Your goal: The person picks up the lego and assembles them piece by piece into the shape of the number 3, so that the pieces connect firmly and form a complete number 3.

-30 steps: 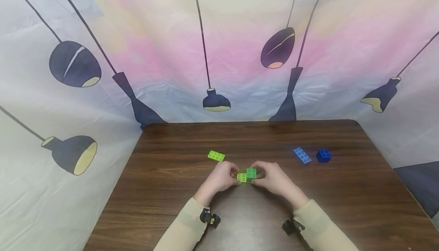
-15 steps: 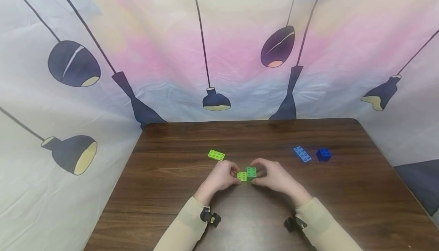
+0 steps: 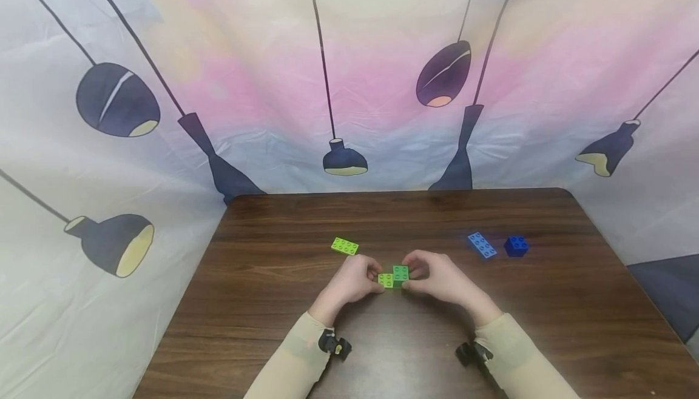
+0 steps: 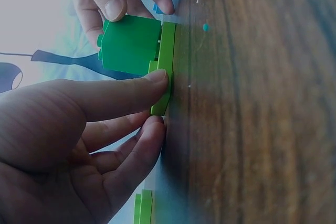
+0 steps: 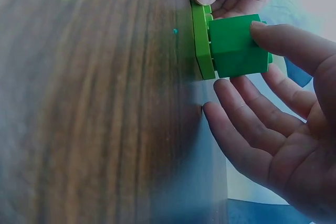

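One green block (image 3: 401,273) sits left of — pinched by — the right hand (image 3: 440,276).

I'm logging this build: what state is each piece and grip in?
Held lime plate: studs up, partly covered
Green brick: atop held lime plate, gap between
Loose lime plate: flat, studs up
Light blue plate: flat, studs up
Dark blue brick: studs up
Left grip: pinching held lime plate
Right grip: pinching green brick

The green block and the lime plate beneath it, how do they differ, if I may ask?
The green block is a deeper green; the lime plate is yellowish green. The block is tall, the plate thin. The right hand holds the block, while the left hand pinches the plate. Both bear round studs.
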The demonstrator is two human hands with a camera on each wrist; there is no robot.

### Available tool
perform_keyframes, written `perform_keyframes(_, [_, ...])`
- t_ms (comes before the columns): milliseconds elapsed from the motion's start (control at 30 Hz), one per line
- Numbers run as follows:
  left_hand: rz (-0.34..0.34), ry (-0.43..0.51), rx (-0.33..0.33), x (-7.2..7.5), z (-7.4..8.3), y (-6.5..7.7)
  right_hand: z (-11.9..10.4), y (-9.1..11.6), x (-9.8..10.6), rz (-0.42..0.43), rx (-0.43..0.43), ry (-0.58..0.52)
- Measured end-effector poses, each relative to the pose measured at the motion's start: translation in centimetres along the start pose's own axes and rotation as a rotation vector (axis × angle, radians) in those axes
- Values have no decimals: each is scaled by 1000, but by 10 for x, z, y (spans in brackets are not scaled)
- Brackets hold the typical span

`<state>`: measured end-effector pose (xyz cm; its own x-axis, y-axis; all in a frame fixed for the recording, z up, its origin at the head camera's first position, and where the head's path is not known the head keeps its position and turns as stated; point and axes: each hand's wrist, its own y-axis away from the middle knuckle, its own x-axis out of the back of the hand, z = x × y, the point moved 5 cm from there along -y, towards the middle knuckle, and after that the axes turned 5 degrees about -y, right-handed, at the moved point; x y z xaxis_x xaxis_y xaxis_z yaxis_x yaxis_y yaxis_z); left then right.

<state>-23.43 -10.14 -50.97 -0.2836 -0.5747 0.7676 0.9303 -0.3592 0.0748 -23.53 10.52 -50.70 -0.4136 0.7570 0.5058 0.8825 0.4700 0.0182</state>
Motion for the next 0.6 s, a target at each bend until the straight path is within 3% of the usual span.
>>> perform_keyframes(600, [6,-7,-8,-1,0,0,-2,4,0,25,-39,-64])
